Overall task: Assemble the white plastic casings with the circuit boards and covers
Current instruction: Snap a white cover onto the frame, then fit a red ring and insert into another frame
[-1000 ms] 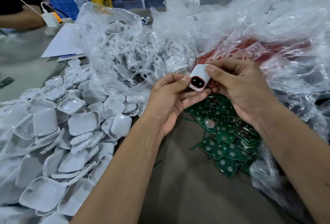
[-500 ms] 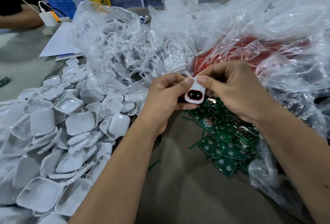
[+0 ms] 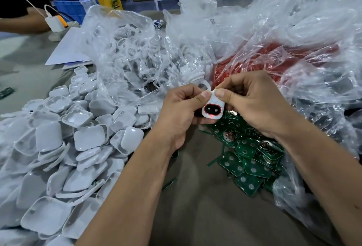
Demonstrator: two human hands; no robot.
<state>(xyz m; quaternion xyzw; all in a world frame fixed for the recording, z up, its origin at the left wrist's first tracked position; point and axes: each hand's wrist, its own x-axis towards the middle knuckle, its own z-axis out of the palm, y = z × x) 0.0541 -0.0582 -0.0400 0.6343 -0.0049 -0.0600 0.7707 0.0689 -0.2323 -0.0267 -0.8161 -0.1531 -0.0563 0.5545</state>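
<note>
Both hands are holding one small white casing up above the bench, just over the heap of green circuit boards. The left hand is curling round the casing's left side, its thumb lying on the top edge; the right hand is pinching the other side, its thumb pressing on the white top face near a small round button. So each grip is closed snugly on the same piece, with nothing else in either hand. The casing's dark oval window with its red rim is facing the person, and a tiny red light is glowing just below it.

My guess is that the halves are being squeezed shut, or the finished unit is being checked. To do it well, the thumbs should be pressing evenly along the seam rather than at one corner, so the cover is seating all round without pinching the board inside. Keeping the window turned toward the eyes is helping, since the light is telling whether the board is sitting right.

A big pile of white covers is lying to the left, a clear bag of white parts is sitting behind the hands, and a bag of red parts is lying behind to the right.
</note>
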